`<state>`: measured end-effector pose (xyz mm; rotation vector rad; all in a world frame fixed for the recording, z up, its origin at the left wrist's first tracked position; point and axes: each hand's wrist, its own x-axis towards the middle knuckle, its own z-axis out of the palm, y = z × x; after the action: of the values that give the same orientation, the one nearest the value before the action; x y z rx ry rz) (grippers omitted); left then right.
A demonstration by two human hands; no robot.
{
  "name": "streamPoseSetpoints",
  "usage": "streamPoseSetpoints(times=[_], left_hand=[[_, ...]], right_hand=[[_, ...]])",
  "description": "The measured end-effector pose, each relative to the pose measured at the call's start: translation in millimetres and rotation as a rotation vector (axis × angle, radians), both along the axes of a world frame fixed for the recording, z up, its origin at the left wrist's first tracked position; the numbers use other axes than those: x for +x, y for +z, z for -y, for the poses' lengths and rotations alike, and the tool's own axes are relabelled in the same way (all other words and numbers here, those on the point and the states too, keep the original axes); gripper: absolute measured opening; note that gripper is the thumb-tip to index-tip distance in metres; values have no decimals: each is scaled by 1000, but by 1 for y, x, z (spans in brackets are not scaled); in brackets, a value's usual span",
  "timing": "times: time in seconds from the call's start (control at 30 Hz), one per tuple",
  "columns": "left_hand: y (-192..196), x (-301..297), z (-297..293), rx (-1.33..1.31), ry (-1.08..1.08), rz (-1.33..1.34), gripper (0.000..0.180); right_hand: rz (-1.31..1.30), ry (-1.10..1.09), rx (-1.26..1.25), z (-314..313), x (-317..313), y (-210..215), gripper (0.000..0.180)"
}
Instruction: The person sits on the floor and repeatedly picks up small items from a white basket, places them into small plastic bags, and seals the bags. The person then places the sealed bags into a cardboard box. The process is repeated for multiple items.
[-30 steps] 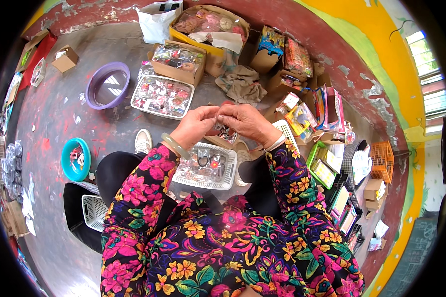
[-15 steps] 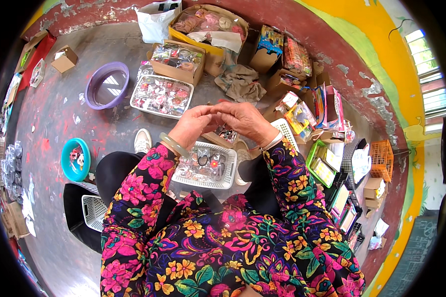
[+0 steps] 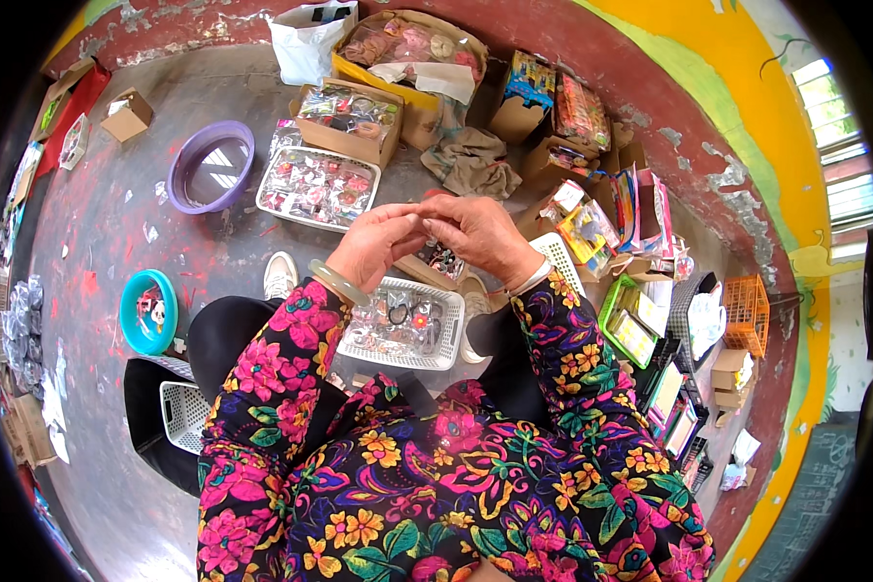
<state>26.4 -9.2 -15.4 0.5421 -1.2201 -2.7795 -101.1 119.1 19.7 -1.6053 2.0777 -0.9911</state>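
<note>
My left hand [image 3: 372,247], with a pale bangle at the wrist, meets my right hand [image 3: 485,237] at the fingertips in front of me. Fingers of both hands are bent and pinched together. Anything between them is hidden or too small to name. Below the hands a white plastic basket [image 3: 448,351] stands on the floor between my feet, holding small clear packets [image 3: 398,325] with hair-tie-like rings and a red flower-shaped piece. Partly behind my hands is a cardboard box [image 3: 427,274] of small packaged items.
Beyond my hands stands a white tray [image 3: 262,206] of packaged trinkets, with a cardboard box [image 3: 386,145] behind it. A purple basin [image 3: 173,181] and a teal basin [image 3: 126,315] are at the left. Crowded at the right are a green basket [image 3: 606,330], several boxes and an orange crate [image 3: 747,315].
My fingers have shifted slightly: the right hand's fingers bend down more and the thumbs have come closer to the fingertips. The baskets and boxes stay where they were.
</note>
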Motion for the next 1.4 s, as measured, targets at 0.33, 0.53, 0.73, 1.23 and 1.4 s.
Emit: streamPoseSetpoints(times=[0.33, 0.53, 0.73, 1.23, 1.4], left_hand=[[-1, -3, -5, -123, 6, -6, 25], [-12, -4, -2, -174, 40, 5, 23], [-21, -6, -1, -232, 88, 11, 20], [-32, -13, -3, -370, 309, 73, 17], [-27, -4, 9, -213, 210, 32, 20]], right_hand=[[-126, -35, 87, 4, 7, 6, 18], [-134, 3, 65, 5, 9, 6, 28], [-163, 36, -48, 7, 13, 2, 30], [-174, 6, -40, 13, 22, 5, 31], [-151, -6, -435, 18, 18, 7, 27]])
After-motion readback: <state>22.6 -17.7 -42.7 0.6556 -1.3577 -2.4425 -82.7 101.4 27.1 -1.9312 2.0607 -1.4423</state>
